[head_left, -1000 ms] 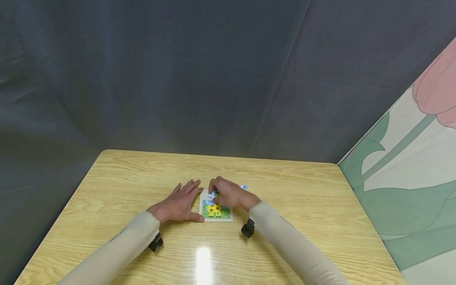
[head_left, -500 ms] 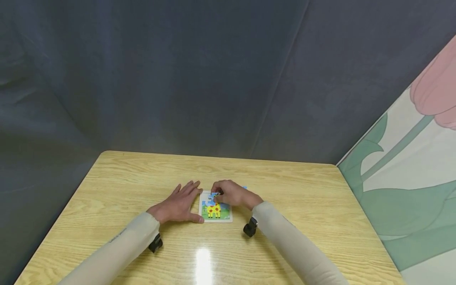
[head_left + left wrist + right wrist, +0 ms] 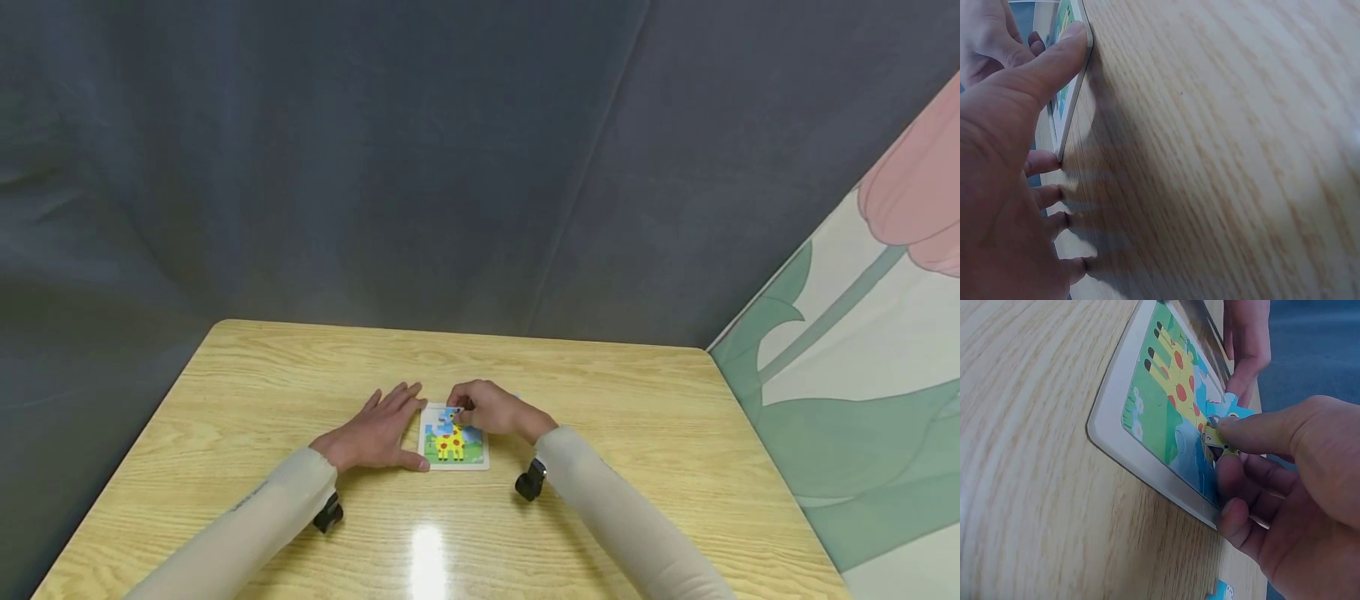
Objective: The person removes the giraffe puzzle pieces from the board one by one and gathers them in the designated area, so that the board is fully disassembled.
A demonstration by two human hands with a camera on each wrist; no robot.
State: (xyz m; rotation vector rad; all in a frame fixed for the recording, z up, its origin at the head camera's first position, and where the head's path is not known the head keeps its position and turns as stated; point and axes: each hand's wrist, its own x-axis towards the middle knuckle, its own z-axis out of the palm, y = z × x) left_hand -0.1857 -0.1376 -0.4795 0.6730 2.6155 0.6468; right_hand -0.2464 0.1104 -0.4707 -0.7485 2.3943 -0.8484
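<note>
A small giraffe jigsaw board with a pale frame [image 3: 1110,419] lies on the table. Its lower part shows the yellow, red-spotted body on green. My right hand [image 3: 495,410] pinches a blue and yellow jigsaw piece [image 3: 1241,412] between thumb and fingers, tilted over the upper part of the board. Part of the piece is hidden by the thumb. Along the board's left side my left hand [image 3: 377,433] rests with fingers spread. Its thumb [image 3: 1066,53] lies on the near left corner, and its index fingertip touches the far left corner.
Another blue jigsaw piece [image 3: 1221,590] lies on the wooden table [image 3: 300,533] just beyond the right hand. Dark curtain [image 3: 420,167] hangs behind and to the left. A flower-patterned cloth [image 3: 862,400] borders the right side.
The right hand has shifted slightly right, and the pinched piece has turned flatter over the board's upper part. The left hand stays in place. The loose piece is more hidden behind the right hand.
</note>
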